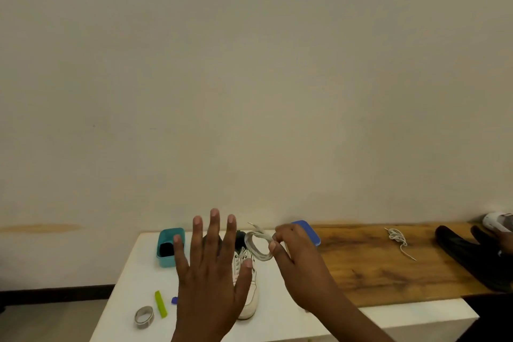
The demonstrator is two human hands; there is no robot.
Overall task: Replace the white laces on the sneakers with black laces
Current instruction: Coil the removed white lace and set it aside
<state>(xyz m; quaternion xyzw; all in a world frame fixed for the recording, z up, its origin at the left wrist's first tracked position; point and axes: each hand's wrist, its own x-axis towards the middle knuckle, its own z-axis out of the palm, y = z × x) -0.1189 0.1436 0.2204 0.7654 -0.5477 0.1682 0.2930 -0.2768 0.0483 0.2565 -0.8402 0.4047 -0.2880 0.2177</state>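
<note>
Pinched between thumb and fingers of the right hand: a coiled white lace, held just above the sneaker. Left hand spread flat, holding nothing, hovering over the shoe and hiding most of it. Some white lacing seemingly left in the eyelets. Another white lace loose on the wooden board. Black laces probably in the teal box; none threaded. Second sneaker cut off at right.

No readable text, label, brand or number anywhere.
</note>
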